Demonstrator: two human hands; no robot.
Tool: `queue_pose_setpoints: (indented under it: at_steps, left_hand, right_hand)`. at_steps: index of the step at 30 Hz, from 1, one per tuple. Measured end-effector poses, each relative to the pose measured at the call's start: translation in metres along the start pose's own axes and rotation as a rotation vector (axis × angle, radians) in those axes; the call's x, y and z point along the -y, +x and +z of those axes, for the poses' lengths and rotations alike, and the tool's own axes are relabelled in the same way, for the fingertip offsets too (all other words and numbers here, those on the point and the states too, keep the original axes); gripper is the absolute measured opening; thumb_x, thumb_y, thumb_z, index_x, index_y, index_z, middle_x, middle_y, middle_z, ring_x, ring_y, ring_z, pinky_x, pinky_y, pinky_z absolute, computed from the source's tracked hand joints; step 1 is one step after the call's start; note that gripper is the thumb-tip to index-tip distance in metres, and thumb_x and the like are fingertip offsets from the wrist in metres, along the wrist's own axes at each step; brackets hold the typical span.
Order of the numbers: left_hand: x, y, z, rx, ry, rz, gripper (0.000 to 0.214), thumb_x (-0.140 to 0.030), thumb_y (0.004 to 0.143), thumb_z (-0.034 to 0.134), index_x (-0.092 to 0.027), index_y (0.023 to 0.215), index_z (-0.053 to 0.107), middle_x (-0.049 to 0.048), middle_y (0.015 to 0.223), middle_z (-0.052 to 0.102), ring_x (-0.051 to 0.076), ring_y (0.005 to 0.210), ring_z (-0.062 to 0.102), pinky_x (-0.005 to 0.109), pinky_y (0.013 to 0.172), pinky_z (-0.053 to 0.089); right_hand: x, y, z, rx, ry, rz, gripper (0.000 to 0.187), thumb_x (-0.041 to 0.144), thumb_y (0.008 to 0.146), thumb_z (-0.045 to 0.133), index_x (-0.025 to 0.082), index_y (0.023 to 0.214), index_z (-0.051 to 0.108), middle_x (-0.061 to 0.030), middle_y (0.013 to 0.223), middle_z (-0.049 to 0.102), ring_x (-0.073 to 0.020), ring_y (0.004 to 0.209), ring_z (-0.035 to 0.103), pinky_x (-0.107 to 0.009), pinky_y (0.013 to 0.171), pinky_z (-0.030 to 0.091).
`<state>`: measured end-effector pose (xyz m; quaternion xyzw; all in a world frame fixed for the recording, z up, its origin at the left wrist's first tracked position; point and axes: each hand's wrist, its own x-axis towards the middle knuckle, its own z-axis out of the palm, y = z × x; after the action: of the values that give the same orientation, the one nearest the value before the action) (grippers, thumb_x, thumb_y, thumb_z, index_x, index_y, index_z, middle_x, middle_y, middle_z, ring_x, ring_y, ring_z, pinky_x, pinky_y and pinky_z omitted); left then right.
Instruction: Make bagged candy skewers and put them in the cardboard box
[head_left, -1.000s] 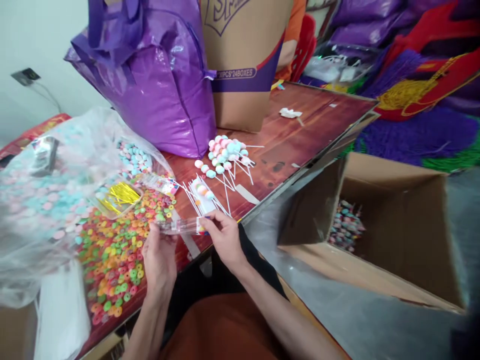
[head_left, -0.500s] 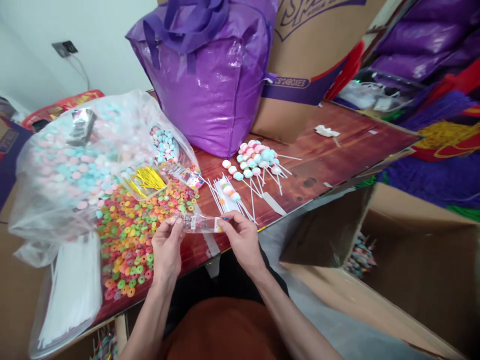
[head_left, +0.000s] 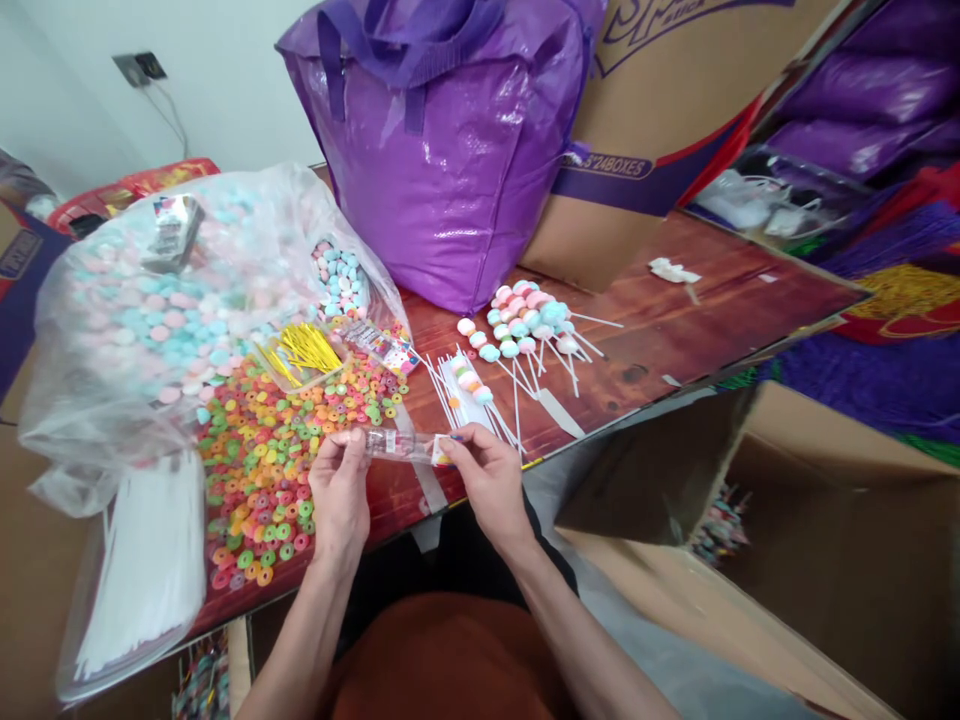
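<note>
A small clear plastic wrapper (head_left: pixel 396 443) with printed labels is stretched flat between my two hands, just above the table's front edge. My left hand (head_left: pixel 341 490) pinches its left end, and my right hand (head_left: pixel 487 485) pinches the right end. To the left of my left hand spread many coloured ring candies (head_left: pixel 262 480). Beyond my right hand lie white sticks (head_left: pixel 442 390) with a short marshmallow skewer (head_left: pixel 471 380) on them. Farther back is a pile of marshmallow skewers (head_left: pixel 529 315). Yellow twist ties (head_left: pixel 304 350) fill a small clear tray.
A big clear bag of pastel marshmallows (head_left: pixel 157 330) covers the table's left. White sticks (head_left: pixel 146 560) are stacked in front of it. A purple bag (head_left: pixel 442 170) and a carton (head_left: pixel 637 200) stand behind. An open cardboard box (head_left: pixel 847 570) sits at the right.
The camera view has shifted slightly, so the table things appear a little farther right. Both hands keep hold of the wrapper, which stays stretched between them.
</note>
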<state>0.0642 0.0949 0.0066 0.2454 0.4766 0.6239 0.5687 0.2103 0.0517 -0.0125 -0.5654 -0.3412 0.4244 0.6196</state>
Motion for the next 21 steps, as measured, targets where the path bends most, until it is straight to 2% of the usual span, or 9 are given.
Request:
queue_pose_setpoints:
  at_steps: [3, 9, 13, 16, 21]
  left_hand:
    - [0.001, -0.002, 0.005, -0.026, -0.071, 0.028, 0.036, -0.034, 0.062, 0.089, -0.015, 0.062, 0.058, -0.0072, 0.058, 0.047, 0.005, 0.054, 0.038, 0.016, 0.053, 0.036]
    - [-0.002, -0.001, 0.001, -0.008, -0.106, 0.043, 0.031, -0.042, 0.071, 0.083, -0.017, 0.074, 0.064, -0.0037, 0.073, 0.056, 0.007, 0.064, 0.049, 0.019, 0.062, 0.044]
    - [-0.001, -0.012, -0.002, 0.104, -0.049, -0.086, 0.037, -0.050, 0.077, 0.076, -0.014, 0.086, 0.071, 0.0043, 0.083, 0.066, 0.010, 0.068, 0.056, 0.022, 0.064, 0.048]
    - [0.003, -0.019, 0.003, 0.122, -0.081, -0.194, 0.028, -0.039, 0.074, 0.081, -0.015, 0.084, 0.071, 0.0033, 0.082, 0.067, 0.009, 0.067, 0.057, 0.021, 0.063, 0.049]
    - [0.005, -0.010, 0.011, -0.030, -0.217, -0.242, 0.026, -0.019, 0.061, 0.089, -0.014, 0.076, 0.069, -0.0011, 0.078, 0.066, 0.008, 0.066, 0.059, 0.019, 0.060, 0.051]
  right_hand:
    - [0.001, -0.002, 0.004, -0.024, 0.013, -0.012, 0.023, 0.035, 0.083, 0.069, 0.018, 0.070, 0.061, 0.0039, 0.063, 0.054, -0.0122, 0.061, 0.047, -0.025, 0.060, 0.038]
    - [0.005, 0.002, 0.007, -0.105, -0.014, -0.060, 0.026, 0.035, 0.084, 0.068, 0.018, 0.067, 0.058, 0.0052, 0.061, 0.050, -0.0110, 0.060, 0.044, -0.024, 0.059, 0.037]
    - [0.006, 0.006, 0.008, -0.132, -0.014, -0.082, 0.023, 0.035, 0.085, 0.068, 0.019, 0.069, 0.060, 0.0050, 0.062, 0.054, -0.0113, 0.060, 0.047, -0.024, 0.061, 0.039]
    - [0.009, 0.006, 0.012, -0.094, -0.035, -0.110, 0.018, 0.032, 0.085, 0.067, 0.019, 0.073, 0.062, 0.0041, 0.065, 0.058, -0.0121, 0.062, 0.051, -0.024, 0.062, 0.042]
    - [0.012, 0.004, 0.012, -0.019, -0.101, -0.156, 0.006, 0.026, 0.083, 0.068, 0.020, 0.085, 0.067, 0.0026, 0.075, 0.063, -0.0132, 0.068, 0.055, -0.025, 0.066, 0.045]
